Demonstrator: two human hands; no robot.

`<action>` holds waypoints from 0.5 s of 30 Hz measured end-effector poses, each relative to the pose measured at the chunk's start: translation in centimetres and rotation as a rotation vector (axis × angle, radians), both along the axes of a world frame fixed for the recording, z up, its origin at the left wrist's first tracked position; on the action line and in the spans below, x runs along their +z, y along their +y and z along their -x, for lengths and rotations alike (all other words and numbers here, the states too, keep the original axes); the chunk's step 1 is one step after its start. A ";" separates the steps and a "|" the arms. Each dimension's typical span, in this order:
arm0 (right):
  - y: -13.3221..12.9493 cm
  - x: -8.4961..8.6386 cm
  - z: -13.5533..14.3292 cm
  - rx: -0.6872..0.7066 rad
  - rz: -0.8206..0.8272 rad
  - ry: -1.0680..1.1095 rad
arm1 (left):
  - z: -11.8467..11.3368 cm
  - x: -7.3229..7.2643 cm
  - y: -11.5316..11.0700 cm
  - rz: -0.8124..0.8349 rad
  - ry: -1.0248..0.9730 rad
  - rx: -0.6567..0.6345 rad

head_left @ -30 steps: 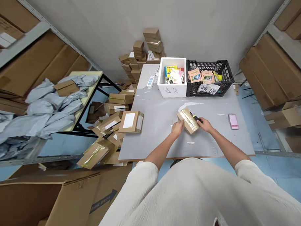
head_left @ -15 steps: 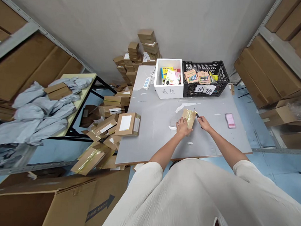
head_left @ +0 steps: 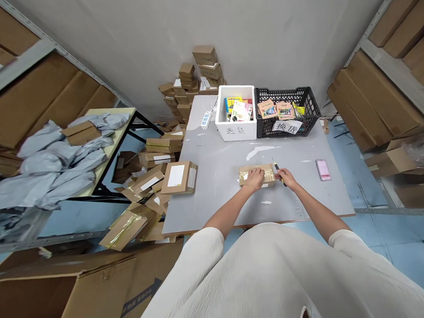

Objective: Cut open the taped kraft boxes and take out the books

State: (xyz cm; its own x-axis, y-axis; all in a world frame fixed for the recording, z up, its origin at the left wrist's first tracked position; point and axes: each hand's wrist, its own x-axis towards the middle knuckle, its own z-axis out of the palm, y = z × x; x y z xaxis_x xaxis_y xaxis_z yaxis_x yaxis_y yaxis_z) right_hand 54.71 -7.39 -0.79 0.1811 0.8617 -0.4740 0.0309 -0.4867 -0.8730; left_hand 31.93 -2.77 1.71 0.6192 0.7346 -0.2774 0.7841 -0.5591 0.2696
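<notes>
A small cardboard box (head_left: pixel 266 169) with shiny clear tape lies lengthwise on the grey table (head_left: pixel 210 200) in front of me. My left hand (head_left: pixel 255 178) holds it, fingers over its top and front edge. At the box's right end, my right hand (head_left: pixel 286 178) is closed round a utility knife (head_left: pixel 276 166) with a black and yellow handle. The blade points up and away from me, beyond the box's right end. Some fingers of the right hand seem to touch that end.
A white foam box (head_left: pixel 236 133) and a black crate (head_left: pixel 286 130), both with books, stand at the table's back. A phone-like pink item (head_left: pixel 323 170) lies right; a labelled carton (head_left: pixel 176 176) sits left. Cartons (head_left: pixel 126 228) are heaped beside the table, near grey parcels (head_left: pixel 41 162).
The box has turned from a tilted, end-on position to lying lengthwise across the table. My left hand shifted slightly left with it. The knife hand came nearer the box's right end.
</notes>
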 end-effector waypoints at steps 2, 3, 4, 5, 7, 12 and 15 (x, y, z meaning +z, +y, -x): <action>-0.9 0.0 0.2 0.016 0.030 0.046 | -0.2 0.0 -0.5 0.000 -0.004 -0.044; -1.4 0.0 0.2 0.029 0.041 0.062 | -0.3 -0.1 -0.7 0.003 -0.010 -0.060; -1.7 0.0 0.1 0.044 0.050 0.072 | -0.4 -0.2 -0.9 0.008 -0.020 -0.064; -1.9 0.1 -0.2 0.058 0.059 0.072 | -0.5 -0.3 -1.1 0.014 -0.029 -0.056; -2.2 0.3 -1.1 0.085 0.081 0.022 | -0.8 -0.4 -1.2 0.027 -0.031 -0.021; -2.0 1.7 -4.8 0.259 0.063 -0.261 | -1.3 -0.5 -1.1 0.038 -0.043 0.016; -1.7 2.8 -6.9 0.421 -0.022 -0.353 | -1.3 -0.4 -1.1 0.026 -0.055 -0.009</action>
